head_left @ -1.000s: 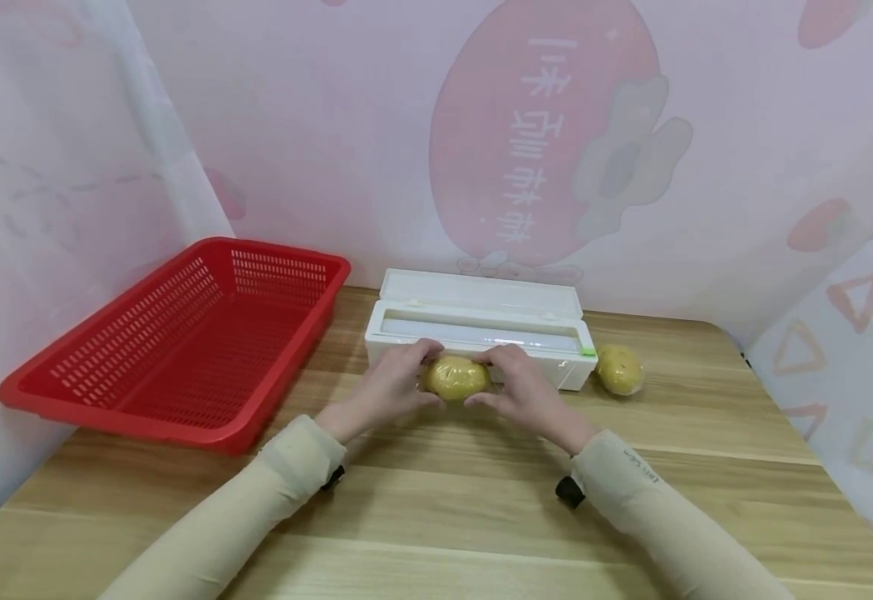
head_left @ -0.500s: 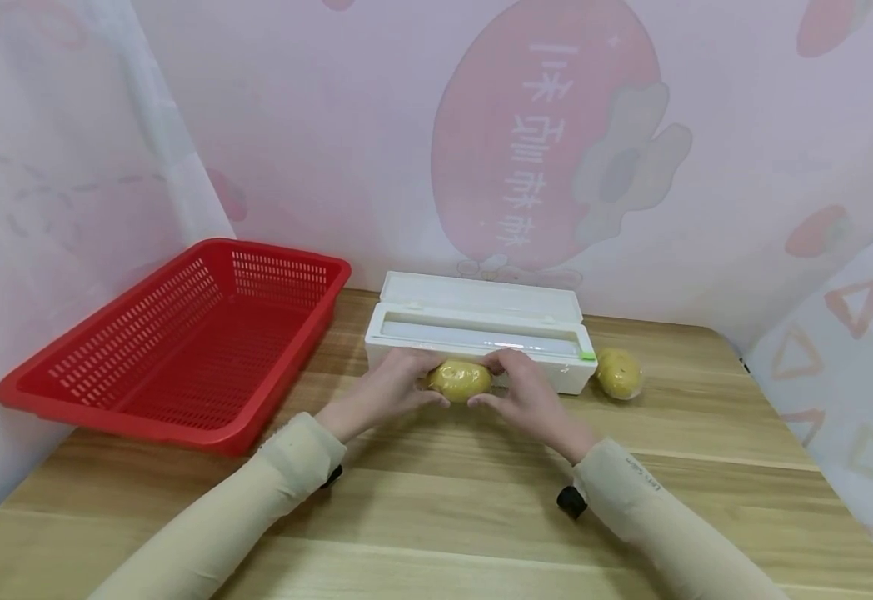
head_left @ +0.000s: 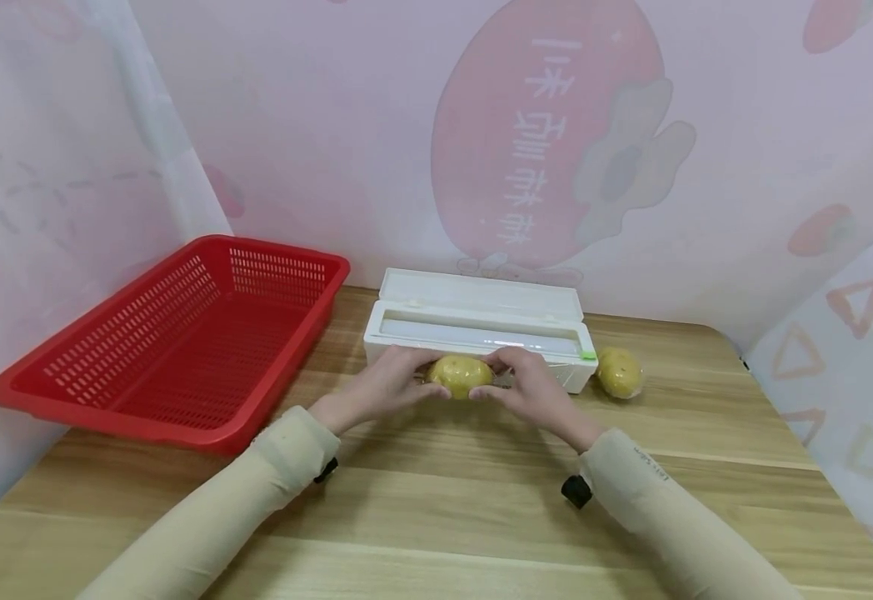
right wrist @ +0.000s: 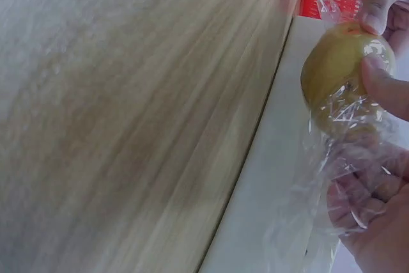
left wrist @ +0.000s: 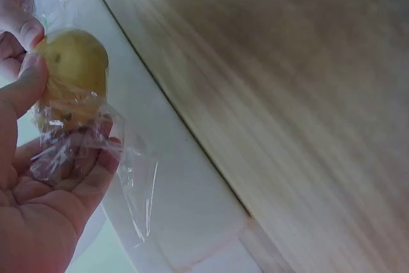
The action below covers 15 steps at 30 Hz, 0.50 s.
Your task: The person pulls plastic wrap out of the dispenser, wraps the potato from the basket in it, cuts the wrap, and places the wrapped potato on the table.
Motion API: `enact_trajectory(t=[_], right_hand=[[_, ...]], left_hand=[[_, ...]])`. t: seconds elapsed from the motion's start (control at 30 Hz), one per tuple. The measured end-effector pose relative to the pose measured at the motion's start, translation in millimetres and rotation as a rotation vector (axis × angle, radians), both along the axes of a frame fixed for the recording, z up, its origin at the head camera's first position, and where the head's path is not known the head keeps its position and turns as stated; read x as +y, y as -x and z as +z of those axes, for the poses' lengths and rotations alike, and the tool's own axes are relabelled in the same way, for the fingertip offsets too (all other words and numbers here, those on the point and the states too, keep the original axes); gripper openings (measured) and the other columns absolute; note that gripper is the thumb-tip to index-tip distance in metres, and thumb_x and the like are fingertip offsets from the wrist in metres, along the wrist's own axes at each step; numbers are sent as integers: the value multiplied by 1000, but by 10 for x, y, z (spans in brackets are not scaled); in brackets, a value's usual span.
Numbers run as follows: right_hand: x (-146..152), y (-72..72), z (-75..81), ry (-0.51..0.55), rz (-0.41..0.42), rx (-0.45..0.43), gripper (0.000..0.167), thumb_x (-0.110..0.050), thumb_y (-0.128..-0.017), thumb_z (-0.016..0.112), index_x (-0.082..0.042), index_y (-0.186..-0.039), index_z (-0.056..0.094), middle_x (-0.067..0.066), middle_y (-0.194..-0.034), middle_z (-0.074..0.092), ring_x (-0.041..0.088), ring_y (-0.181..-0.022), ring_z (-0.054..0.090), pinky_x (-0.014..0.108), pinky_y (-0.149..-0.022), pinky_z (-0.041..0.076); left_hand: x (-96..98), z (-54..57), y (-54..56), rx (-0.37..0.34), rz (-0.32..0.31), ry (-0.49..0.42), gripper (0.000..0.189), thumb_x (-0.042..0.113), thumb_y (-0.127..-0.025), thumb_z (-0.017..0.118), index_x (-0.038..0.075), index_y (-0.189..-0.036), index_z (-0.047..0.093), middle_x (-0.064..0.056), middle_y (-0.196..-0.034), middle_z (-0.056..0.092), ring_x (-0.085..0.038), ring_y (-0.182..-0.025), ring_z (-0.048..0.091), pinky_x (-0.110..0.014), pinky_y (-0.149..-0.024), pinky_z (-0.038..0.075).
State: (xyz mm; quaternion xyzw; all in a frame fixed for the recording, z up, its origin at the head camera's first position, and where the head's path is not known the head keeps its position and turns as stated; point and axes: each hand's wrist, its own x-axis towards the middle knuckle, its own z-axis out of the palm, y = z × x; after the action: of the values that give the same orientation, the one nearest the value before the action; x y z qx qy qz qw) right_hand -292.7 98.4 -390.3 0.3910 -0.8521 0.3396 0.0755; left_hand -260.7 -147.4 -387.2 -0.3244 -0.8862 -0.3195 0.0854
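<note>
Between both hands, in front of the white box, is a yellow potato [head_left: 461,377] with clear cling film [left wrist: 70,103] over it. My left hand [head_left: 395,382] grips its left end, the thumb pressing on the near side and the fingers behind. On the opposite end my right hand [head_left: 522,385] holds it the same way, thumb tip close to the other thumb. Loose film trails off the potato over the fingers, as the right wrist view shows in the crumpled film [right wrist: 348,158]. The white cling film box [head_left: 474,342] stands with its lid raised and a roll inside.
A second film-wrapped potato [head_left: 620,372] lies at the right end of the box. To the left sits a large red basket [head_left: 256,408] with slotted walls. Everything stands on a wooden table [head_left: 466,508], with a printed curtain [head_left: 316,150] behind it.
Both thumbs have moved inward over the near face of the potato, coming closer together. The potato stays in nearly the same spot; box, basket and second potato have not moved.
</note>
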Motion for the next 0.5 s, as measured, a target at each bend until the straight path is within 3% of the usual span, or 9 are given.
enact_trajectory(t=[0.2, 0.5], right_hand=[[7, -2, 30, -26, 2, -42, 39, -30, -82, 81, -4, -107, 69, 0, -94, 67, 20, -88, 62, 38, -76, 51], [-2, 41, 59, -50, 34, -44, 32, -27, -83, 81, -3, -102, 70, -2, -90, 66, 14, -84, 61, 35, -77, 52]], left_hand=[[-22, 15, 19, -59, -9, 15, 31, 25, -89, 74, 8, -115, 69, 7, -87, 68, -8, -70, 57, -26, -65, 50], [-41, 36, 50, -61, -19, 64, 31, 30, -92, 70, 9, -116, 69, 10, -80, 63, -8, -66, 53, -27, -62, 48]])
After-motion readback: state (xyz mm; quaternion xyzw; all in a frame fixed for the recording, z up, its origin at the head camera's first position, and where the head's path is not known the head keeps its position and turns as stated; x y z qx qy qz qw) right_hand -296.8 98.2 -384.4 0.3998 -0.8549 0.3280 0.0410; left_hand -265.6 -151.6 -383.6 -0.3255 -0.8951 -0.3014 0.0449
